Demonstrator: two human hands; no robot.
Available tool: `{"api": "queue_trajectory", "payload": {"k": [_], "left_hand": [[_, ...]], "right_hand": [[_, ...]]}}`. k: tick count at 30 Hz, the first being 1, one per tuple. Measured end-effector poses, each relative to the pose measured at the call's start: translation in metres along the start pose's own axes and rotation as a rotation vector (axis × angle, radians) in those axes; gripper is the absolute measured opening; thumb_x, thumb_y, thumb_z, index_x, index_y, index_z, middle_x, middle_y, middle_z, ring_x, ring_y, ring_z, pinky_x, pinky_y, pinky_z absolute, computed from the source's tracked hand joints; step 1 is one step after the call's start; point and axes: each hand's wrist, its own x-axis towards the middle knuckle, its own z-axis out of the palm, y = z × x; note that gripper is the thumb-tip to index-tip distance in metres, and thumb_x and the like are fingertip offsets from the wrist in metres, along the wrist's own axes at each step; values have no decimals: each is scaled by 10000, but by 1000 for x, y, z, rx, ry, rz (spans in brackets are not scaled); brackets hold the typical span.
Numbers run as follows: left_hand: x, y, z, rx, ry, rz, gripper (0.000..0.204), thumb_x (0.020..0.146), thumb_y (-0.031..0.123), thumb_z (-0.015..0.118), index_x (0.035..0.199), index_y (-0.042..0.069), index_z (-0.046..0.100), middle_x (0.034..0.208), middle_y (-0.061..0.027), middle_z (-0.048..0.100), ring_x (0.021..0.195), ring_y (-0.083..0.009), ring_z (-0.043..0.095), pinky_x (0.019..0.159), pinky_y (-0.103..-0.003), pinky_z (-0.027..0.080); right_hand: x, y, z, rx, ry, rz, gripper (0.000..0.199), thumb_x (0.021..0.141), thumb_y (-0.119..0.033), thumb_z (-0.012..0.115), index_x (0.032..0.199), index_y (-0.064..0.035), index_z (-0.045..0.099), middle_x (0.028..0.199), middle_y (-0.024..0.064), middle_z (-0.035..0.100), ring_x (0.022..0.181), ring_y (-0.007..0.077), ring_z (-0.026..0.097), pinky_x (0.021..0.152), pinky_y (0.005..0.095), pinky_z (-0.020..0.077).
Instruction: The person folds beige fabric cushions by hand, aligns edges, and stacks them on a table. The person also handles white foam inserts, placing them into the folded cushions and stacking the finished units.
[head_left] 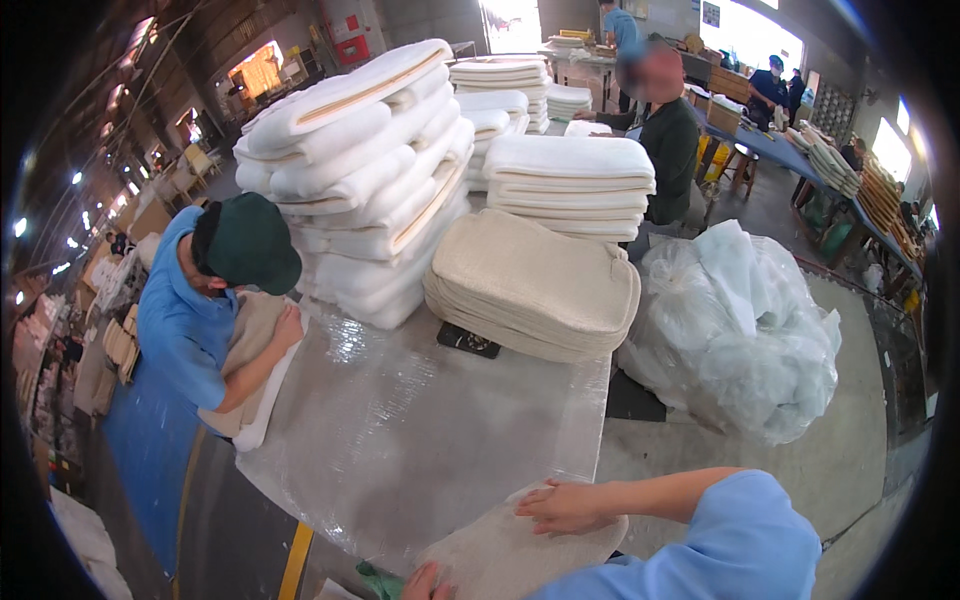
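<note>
Nearest, lower edge: beige fabric piece (510, 555) lying flat on the near corner of the table, partly over its edge.
Right hand (565, 507): open, palm down, fingers spread flat on the top of the beige fabric piece; blue sleeve (745, 545) entering from the lower right.
Left hand (428, 583): only partly seen at the bottom edge, touching the near edge of the same piece; grip impossible to tell.
Table (400, 440): covered in clear plastic film, mostly bare in the middle.
Middle, right: stack of beige pieces (535, 285) on the far part of the table, small black object (468, 341) just beside its near edge.
Middle, left: co-worker in a blue shirt and dark green cap (250, 243), leaning over fabric at the left table edge.
Floor, right: large bundle of clear plastic bags (740, 330).
Farther: tall piles of white folded padding (370, 170), another white pile (570, 185) behind the beige stack.
Farthest: seated person in a dark top (670, 150), more tables and workers beyond.
</note>
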Motion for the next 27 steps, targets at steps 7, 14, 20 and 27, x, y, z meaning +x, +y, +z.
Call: {"api": "queue_trajectory", "payload": {"k": [7, 14, 20, 27], "left_hand": [[-29, 1, 15, -10, 29, -536, 724, 1001, 492, 645, 1602, 130, 466, 1482, -318, 573, 1382, -473, 554, 1150, -502, 452], [2, 3, 9, -262, -42, -615, 663, 1003, 502, 646, 1542, 128, 553, 1444, -307, 608, 1372, -442, 570, 1129, -477, 458], [7, 1, 5, -315, -65, -592, 655, 1015, 490, 641, 1493, 44, 591, 1455, -280, 620, 1392, -411, 561, 1160, -452, 425], [5, -6, 3, -547, 140, -413, 789, 1014, 454, 667, 1609, 8, 401, 1653, -216, 418, 1525, -333, 384, 1245, -438, 327]], "right_hand": [[-68, 7, 1, 112, 18, 274, 687, 1098, -508, 483, 1653, -116, 381, 1708, 86, 372, 1619, 307, 227, 1307, 552, 195], [-55, 33, 24, 254, 120, 238, 620, 1081, -462, 535, 1589, -109, 501, 1703, 95, 378, 1592, 319, 266, 1303, 418, 245], [-48, 39, 40, 284, 300, 343, 656, 1031, -466, 610, 1560, -88, 527, 1635, 151, 471, 1495, 354, 430, 1240, 429, 355], [-53, 30, 41, 794, 477, 771, 861, 906, -589, 732, 1562, -79, 506, 1521, 225, 577, 1401, 364, 562, 1159, 434, 453]]}}
